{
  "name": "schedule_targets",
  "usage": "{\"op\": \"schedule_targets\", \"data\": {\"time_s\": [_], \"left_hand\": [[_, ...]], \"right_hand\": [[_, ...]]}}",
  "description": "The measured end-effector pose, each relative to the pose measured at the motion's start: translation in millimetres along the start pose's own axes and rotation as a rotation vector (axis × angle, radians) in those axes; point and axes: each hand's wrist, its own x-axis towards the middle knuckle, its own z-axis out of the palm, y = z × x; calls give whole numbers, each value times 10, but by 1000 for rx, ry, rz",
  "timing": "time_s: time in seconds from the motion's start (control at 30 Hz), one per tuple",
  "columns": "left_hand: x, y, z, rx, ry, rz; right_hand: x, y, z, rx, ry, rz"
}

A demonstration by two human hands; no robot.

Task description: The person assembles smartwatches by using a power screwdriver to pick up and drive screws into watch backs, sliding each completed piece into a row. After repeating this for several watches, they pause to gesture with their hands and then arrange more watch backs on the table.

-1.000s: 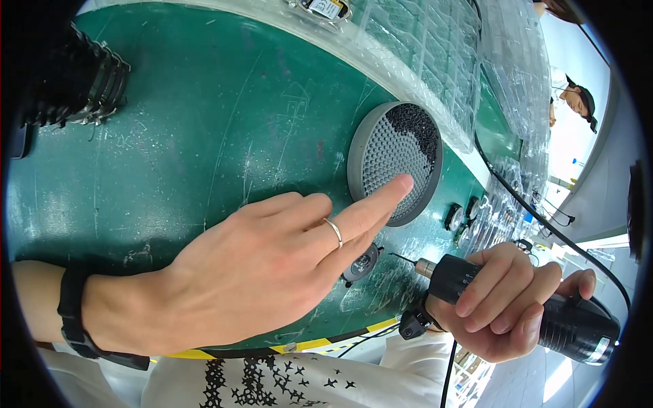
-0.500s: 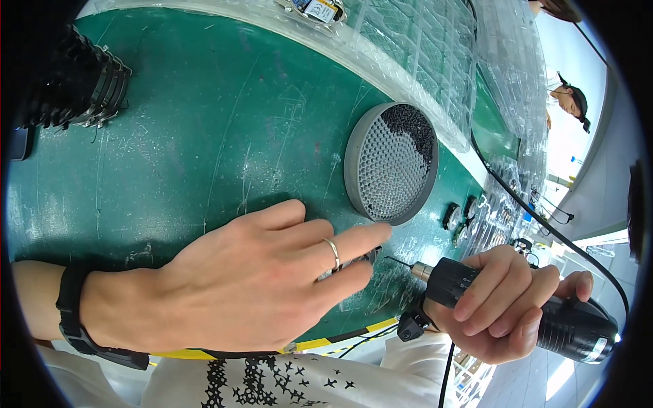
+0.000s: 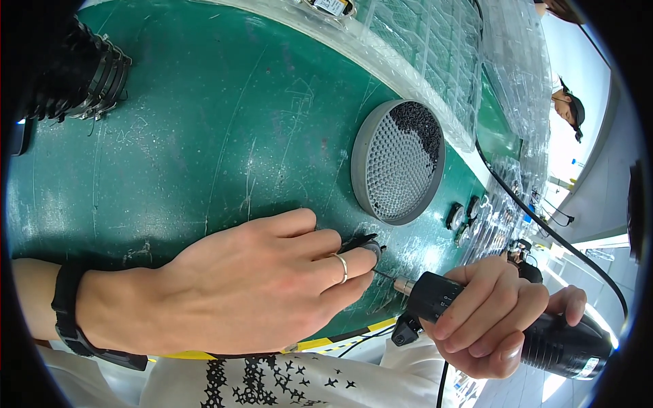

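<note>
My left hand rests palm down low over the green bench, fingers closed around a small dark part. Only a black edge and a rounded grey bit of this part show past the fingertips; the rest is hidden under the hand. My right hand is wrapped around a black electric screwdriver. Its thin bit points left and reaches the small part beside my left fingertips; whether it touches a screw cannot be made out. Beyond them stands a round grey tray with a dimpled floor and many small black screws at its far side.
A stack of black rings with metal clips stands at the far left. Small round dark parts lie right of the tray. Clear plastic trays line the back edge. A black cable runs down the right, and a person is beyond.
My right hand has brought the screwdriver left and slightly down, its bit now at the small part. My left index finger has drawn back and curled in, uncovering some of that part.
</note>
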Motion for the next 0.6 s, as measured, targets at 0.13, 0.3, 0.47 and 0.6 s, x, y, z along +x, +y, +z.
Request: {"op": "schedule_targets", "data": {"time_s": [0.13,0.3,0.47,0.6], "left_hand": [[-6,10,-18,9,-11,19],[-31,16,12,30,6,20],[-21,7,27,70,13,48],[-27,13,16,81,7,43]], "right_hand": [[-10,-26,1,12,-23,14],[-45,4,-27,32,-35,-40],[-27,-22,-48,37,-54,-18],[-16,-31,-57,33,-84,21]]}}
